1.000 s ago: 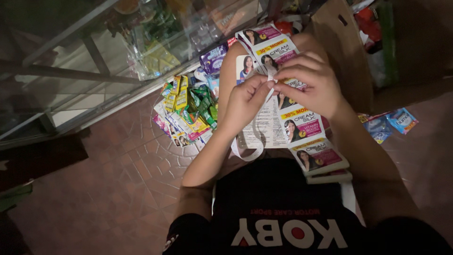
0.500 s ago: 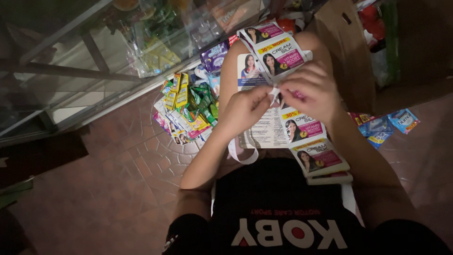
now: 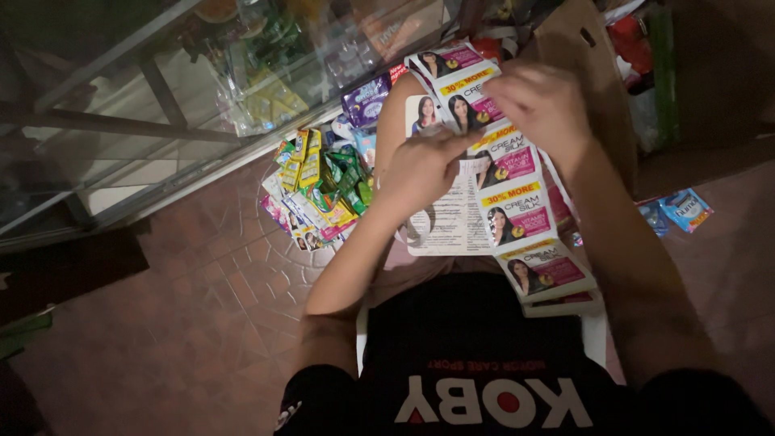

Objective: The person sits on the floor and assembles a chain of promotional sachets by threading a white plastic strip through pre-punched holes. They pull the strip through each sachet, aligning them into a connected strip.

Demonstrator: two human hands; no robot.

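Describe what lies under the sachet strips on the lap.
The sachet strips rest across the person's legs; only one knee shows. The left hand presses on top, and whatever else lies beneath is covered.

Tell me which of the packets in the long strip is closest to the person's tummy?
The bottom packet of the strip of pink-and-white sachets, lying tilted on the lap just above the black shirt. The others run farther away, up toward the right hand and left hand.
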